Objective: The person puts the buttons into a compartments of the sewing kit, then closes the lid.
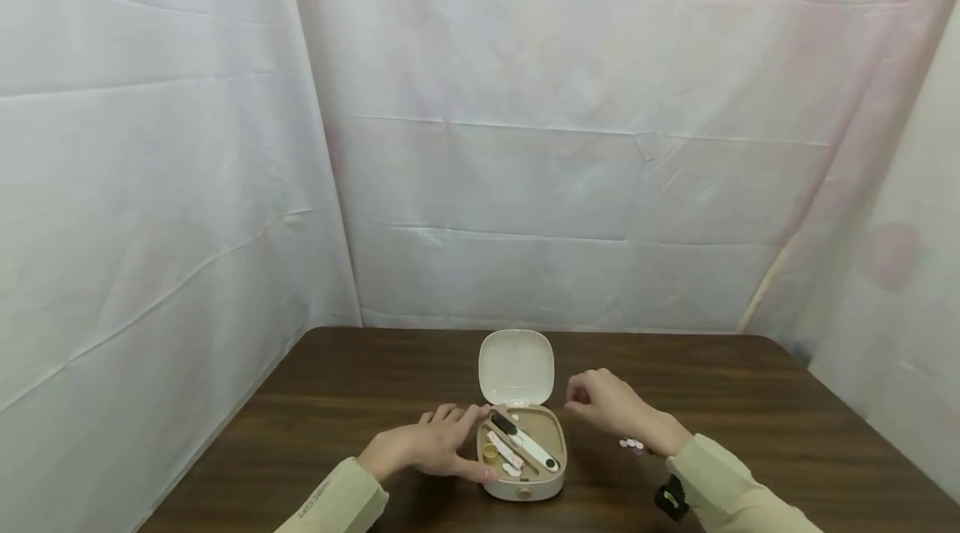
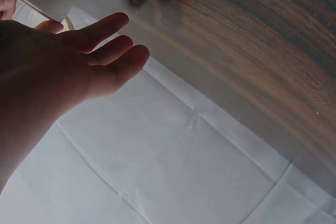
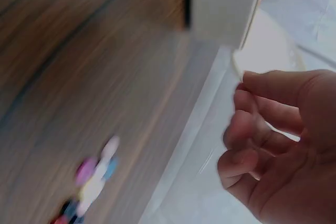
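Case (image 1: 546, 486), open, long axis running away (clasp (image 1: 524, 494) nearest), left hand (image 1: 437, 441) spread against it — right hand (image 1: 609, 401) curled, apart.

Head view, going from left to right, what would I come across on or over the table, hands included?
The left hand, the open white box, the right hand, the small black object.
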A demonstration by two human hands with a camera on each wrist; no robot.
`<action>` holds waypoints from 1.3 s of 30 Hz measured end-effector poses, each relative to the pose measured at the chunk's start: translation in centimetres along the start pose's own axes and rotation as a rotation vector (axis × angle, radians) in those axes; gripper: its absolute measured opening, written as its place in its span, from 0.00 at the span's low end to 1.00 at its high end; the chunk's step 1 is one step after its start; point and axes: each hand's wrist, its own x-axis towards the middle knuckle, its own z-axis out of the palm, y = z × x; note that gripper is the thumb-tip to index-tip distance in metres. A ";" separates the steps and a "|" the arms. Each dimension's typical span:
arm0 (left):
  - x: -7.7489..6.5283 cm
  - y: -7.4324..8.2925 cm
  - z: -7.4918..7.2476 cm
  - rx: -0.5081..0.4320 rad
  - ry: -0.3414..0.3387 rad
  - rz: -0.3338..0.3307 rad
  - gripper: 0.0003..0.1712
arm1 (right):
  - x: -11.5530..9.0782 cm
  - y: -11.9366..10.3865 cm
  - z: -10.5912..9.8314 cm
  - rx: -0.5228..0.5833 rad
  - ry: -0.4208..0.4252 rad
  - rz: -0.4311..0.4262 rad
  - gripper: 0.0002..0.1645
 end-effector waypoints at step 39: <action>-0.5 0.2 0.3 0.010 0.063 0.022 0.54 | -4.2 3.6 -1.9 -0.104 -0.113 0.358 0.12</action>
